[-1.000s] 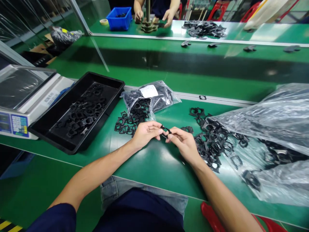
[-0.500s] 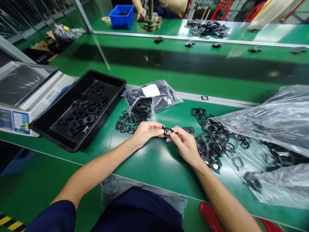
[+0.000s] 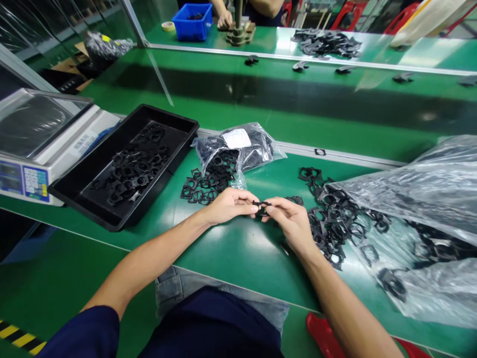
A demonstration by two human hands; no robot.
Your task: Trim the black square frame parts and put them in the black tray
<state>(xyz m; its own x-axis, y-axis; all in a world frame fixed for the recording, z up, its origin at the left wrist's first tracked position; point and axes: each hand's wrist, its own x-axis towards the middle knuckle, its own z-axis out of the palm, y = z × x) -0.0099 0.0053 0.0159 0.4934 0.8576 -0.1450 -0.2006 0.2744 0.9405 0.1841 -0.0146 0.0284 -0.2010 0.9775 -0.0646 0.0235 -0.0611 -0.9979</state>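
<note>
Between my two hands, above the green table (image 3: 231, 253), is a small black plastic frame (image 3: 262, 204), seen nearly edge-on. My left hand (image 3: 234, 205) pinches its left end between thumb and fingers. The right end is gripped by my right hand (image 3: 288, 216) in the same way. Fingertips cover parts of the frame. Just beyond my left hand lies a pile of black ring-shaped frames (image 3: 203, 186), beside a clear plastic bag (image 3: 257, 144) with a white label. Right of my right hand spreads another heap of black frames (image 3: 331, 219).
A black tray (image 3: 130, 221) holding several frames stands at left, next to a scale (image 3: 26, 174). Large clear bags (image 3: 417, 184) lie at right. One frame (image 3: 320, 151) rests on the metal rail. Across the bench are a blue bin (image 3: 192, 25) and a co-worker's hand (image 3: 224, 20).
The black frame has been tilted from showing its opening to nearly edge-on, still between both hands. The whole view has shifted slightly.
</note>
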